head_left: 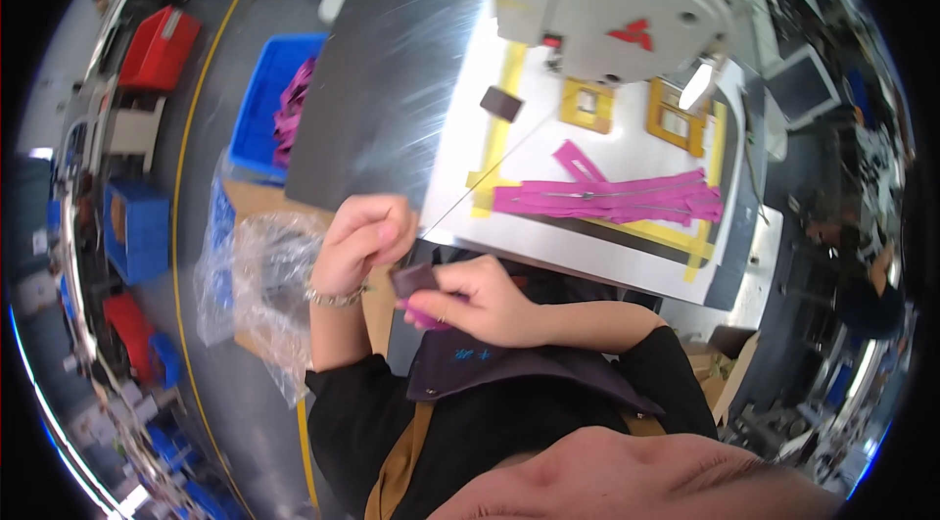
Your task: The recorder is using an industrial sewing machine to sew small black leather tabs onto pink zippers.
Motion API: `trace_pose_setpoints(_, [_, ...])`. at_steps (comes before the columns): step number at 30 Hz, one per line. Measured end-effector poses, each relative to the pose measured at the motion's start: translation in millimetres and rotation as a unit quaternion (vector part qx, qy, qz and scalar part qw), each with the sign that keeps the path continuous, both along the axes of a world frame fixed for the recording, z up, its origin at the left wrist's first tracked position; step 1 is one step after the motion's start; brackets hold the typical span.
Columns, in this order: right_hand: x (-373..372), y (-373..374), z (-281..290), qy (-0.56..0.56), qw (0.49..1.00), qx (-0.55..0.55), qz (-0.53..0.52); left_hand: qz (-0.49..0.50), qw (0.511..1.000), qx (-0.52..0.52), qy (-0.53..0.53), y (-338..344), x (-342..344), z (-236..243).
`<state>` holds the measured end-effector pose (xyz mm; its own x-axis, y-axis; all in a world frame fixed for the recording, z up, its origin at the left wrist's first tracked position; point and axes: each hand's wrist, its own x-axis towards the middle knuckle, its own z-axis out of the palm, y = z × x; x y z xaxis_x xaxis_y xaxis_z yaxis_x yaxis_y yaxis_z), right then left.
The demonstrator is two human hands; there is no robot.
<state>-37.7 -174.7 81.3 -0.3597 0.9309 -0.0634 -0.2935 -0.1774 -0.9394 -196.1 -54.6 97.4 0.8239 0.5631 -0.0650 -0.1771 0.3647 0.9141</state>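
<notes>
My left hand (367,238) is closed in a fist in front of the table's near edge; whatever its fingers hold, if anything, is hidden. Beside it, a little nearer to me, my right hand (490,303) pinches a small dark brown patch (415,279), with a piece of magenta fabric (427,314) under the fingers. A thin thread (480,182) runs slantwise from the sewing machine (617,11) down to the space by my hands. On the white work plate lie several magenta zippers (607,197) in a bundle. A loose dark patch (501,104) lies farther back.
Two yellow frames (587,106) sit below the machine head. Left of the metal tabletop (382,70) stands a blue bin (257,118) with magenta fabric. Clear plastic wrap (279,275) covers a cardboard box by my left arm. A screen (805,87) stands at the right.
</notes>
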Motion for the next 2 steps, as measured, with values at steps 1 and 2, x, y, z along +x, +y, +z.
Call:
trace_pose_setpoints(1, [-2.6,2.2,-1.8,0.002,1.0,-0.007,-0.009,-0.004,1.0,0.004,0.017,0.0,-0.4,2.6])
trace_pose_setpoints(2, [-8.0,3.7,-7.0,0.005,1.0,-0.016,-0.014,-0.005,0.999,0.006,0.035,0.8,-0.1,3.8])
